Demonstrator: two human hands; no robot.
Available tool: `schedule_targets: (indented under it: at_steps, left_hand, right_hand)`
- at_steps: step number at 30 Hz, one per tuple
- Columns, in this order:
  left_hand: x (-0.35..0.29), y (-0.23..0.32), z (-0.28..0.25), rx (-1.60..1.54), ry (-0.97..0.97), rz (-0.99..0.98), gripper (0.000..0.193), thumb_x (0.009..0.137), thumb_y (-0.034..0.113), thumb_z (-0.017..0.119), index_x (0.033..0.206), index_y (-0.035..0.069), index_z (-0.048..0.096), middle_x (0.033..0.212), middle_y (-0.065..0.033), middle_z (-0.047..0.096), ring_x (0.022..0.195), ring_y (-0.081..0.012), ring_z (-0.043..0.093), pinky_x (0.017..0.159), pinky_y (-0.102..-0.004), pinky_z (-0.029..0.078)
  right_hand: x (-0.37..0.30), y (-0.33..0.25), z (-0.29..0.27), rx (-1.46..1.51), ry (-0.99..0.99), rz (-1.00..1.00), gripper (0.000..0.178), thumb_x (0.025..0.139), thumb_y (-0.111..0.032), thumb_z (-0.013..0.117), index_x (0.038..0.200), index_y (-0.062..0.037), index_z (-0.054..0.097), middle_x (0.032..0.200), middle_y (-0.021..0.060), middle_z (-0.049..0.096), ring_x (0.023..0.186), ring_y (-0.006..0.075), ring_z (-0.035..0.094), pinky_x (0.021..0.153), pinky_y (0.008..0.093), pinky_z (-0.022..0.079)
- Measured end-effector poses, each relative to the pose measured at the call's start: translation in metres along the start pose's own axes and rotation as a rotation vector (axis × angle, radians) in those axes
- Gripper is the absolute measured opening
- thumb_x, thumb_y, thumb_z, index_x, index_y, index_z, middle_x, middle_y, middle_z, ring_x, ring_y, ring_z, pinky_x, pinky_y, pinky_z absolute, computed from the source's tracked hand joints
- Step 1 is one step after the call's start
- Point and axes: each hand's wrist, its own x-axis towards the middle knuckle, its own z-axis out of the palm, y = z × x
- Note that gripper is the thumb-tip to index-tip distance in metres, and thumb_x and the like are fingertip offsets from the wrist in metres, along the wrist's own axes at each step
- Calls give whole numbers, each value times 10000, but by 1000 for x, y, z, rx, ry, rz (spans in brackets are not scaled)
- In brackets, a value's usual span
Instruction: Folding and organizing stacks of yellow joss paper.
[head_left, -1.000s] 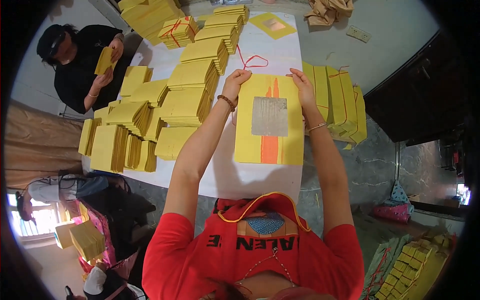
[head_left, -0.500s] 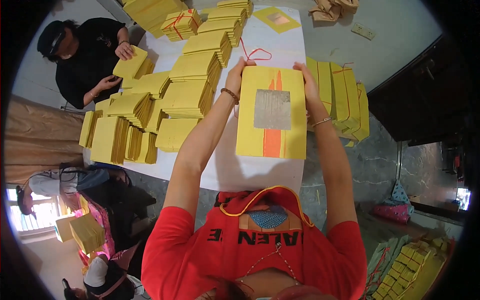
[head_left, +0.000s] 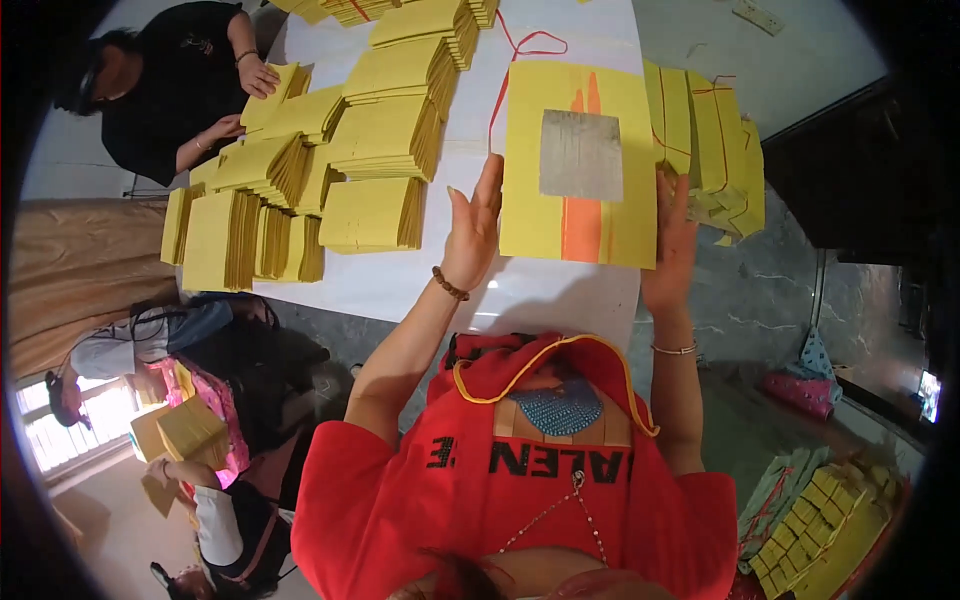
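Note:
In front of me on the white table (head_left: 470, 300) lies a stack of yellow joss paper (head_left: 525, 150), its top sheet bearing a silvery square and an orange stripe. My left hand (head_left: 474, 228) is by the stack's left edge, fingers stretched and thumb spread. Along the right edge, my right hand (head_left: 672, 245) has its fingers extended, partly hidden by the paper. Neither hand is closed around anything. A red string (head_left: 542, 42) lies looped beyond the stack and runs down toward my left fingertips.
Folded yellow paper bundles (head_left: 385, 135) fill the table's left side, where a co-worker (head_left: 175, 90) handles more. Tied yellow bundles (head_left: 705, 140) stand beyond the right table edge. Other people (head_left: 220, 520) work at lower left. More tied stacks (head_left: 815, 525) sit at lower right.
The joss paper stack now appears higher in view as the view shifts. My hands have slid toward me along its sides, and my left fingers have come away from its far corner.

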Motion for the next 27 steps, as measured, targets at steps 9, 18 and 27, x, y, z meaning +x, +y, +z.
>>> schedule_targets:
  at_steps: [9,18,27]
  left_hand:
    - [-4,2,-22,598,-189,251,1051,675,367,744,1431,52,85,1489,-178,40,1380,-287,65,1102,-391,119]
    - [0,11,-16,828,-147,244,928,691,417,723,1397,48,246,1475,-174,119,1368,-288,133,1086,-408,175]
    - [1,10,-15,830,-158,257,921,672,408,749,1386,67,276,1453,-220,110,1357,-340,115,1082,-433,190]
  right_hand:
    - [2,-5,15,-205,39,59,591,982,-368,256,1436,-63,31,1491,91,96,1365,196,116,1098,320,133]
    - [2,-5,12,-262,106,28,581,976,-390,280,1416,-31,159,1458,92,214,1338,187,209,1086,316,185]
    - [5,-4,6,-379,77,44,536,977,-341,288,1400,-18,221,1438,92,254,1337,188,198,1084,315,149]
